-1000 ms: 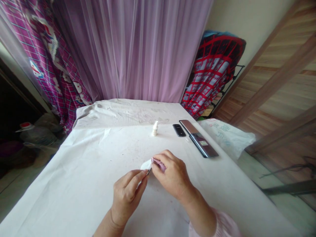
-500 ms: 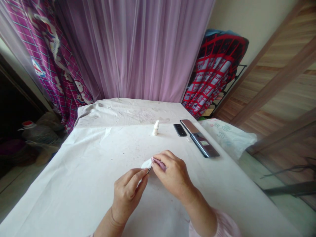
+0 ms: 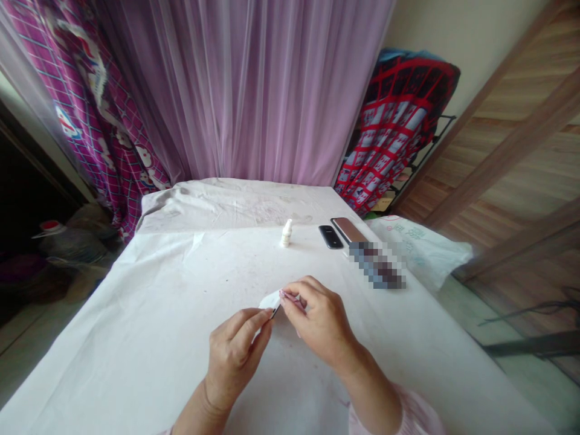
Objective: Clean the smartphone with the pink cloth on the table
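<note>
My left hand [image 3: 238, 347] pinches a small flat pale object with a dark edge [image 3: 270, 299] between thumb and fingers. The object is tilted, and what kind of thing it is cannot be made out. At its upper right end, my right hand [image 3: 319, 317] is closed on a small pink cloth [image 3: 292, 299], pressed against that edge. Most of the cloth is hidden by the fingers. Both hands are held over the white-covered table [image 3: 136, 338]. Beyond them a small white bottle [image 3: 286, 234] stands upright.
To the right lie a small black handset [image 3: 330, 237] and a larger flat device with a coppery face [image 3: 350, 230]. A pixelated patch covers the thing below it. A white plastic bag [image 3: 435, 254] is past the right table edge; a purple curtain [image 3: 254, 90] hangs behind.
My right fingers have shifted slightly along the pale object's edge, and less of the pink cloth shows. My left hand stays where it was.
</note>
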Demonstrator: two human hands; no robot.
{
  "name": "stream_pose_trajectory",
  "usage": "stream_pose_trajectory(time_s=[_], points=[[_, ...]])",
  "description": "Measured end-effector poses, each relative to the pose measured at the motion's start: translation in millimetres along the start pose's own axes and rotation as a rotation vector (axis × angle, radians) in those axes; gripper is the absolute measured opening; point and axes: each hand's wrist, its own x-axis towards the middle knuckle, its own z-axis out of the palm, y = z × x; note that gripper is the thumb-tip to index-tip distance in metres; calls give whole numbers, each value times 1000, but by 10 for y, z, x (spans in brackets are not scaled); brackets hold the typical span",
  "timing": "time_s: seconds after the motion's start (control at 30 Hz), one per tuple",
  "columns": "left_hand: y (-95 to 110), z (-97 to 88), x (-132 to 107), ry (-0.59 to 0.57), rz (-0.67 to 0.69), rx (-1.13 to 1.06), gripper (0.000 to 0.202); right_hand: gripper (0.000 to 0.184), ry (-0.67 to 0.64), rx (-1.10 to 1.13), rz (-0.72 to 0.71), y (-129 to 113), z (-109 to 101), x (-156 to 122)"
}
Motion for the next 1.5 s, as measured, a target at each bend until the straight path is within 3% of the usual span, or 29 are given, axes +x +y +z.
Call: stream_pose_trajectory(time_s=[0.73, 1.5], points=[[-20, 27, -12, -1, 19, 3, 25, 9, -44, -86, 126, -60, -29, 60], [14, 5, 39, 16, 23, 39, 20, 11, -73, -129, 98, -64, -12, 45]])
